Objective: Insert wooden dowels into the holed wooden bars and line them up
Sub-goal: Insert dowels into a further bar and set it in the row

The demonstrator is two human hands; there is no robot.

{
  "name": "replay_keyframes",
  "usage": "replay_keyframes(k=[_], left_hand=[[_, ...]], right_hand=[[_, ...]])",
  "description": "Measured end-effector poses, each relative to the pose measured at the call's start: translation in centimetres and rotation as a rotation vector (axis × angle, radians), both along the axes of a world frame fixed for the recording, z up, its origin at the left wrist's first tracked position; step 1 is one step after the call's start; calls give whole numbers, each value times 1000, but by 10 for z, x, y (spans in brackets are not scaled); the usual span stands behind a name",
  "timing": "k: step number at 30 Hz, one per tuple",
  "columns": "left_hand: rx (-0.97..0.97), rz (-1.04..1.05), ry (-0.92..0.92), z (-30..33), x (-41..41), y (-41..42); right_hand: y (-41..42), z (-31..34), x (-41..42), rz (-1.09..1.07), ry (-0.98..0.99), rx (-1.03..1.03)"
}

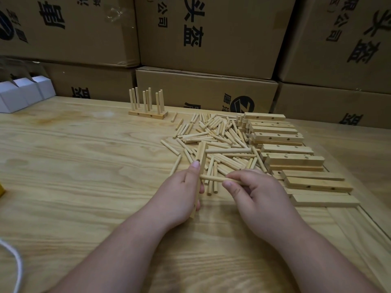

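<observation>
My left hand point(179, 193) grips a holed wooden bar point(201, 157) that stands on end over the table, its holed face turned right. Two dowels point(230, 150) stick out sideways from its upper part. My right hand point(251, 191) pinches a third dowel point(211, 178) whose left tip touches the bar near the middle. A heap of loose dowels point(213, 132) lies behind the hands. Several bare holed bars point(294, 160) are stacked to the right. At the back stand finished bars point(148, 114) with upright dowels.
Cardboard boxes point(207, 89) wall off the back of the wooden table point(84, 166). White small boxes point(23, 92) sit at the far left. A white cord point(17, 263) curls at the left front edge, and a yellow object point(1, 190) peeks in at the left.
</observation>
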State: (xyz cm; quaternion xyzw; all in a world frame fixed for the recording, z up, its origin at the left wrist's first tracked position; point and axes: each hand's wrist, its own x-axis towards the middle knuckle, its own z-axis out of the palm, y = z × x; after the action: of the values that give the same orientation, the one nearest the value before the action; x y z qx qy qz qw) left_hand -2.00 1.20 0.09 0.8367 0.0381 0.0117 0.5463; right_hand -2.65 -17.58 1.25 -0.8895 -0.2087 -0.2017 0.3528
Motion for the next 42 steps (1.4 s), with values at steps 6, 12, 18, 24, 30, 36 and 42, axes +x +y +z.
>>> replay_keyframes(k=[6,12,18,24,30,36,42], left_hand=[[122,-39,-40,-2,0,-3],[147,-67,-70,-2,-1,-4],[187,-44,-112,-3,1,-6],[166,-76,-92,-3,-2,-3],[239,17,-176,-1,-2,-10],[156,-58,-120,1,-6,-5],[222,-1,-165,4,-7,-6]], right_hand=[[-2,2,0,-33,121,-1],[-5,2,2,-63,302,109],[2,1,1,-94,349,139],[-3,4,0,-60,399,155],[4,1,-1,-90,350,148],[-1,5,-2,-29,377,161],[5,2,-3,-60,332,154]])
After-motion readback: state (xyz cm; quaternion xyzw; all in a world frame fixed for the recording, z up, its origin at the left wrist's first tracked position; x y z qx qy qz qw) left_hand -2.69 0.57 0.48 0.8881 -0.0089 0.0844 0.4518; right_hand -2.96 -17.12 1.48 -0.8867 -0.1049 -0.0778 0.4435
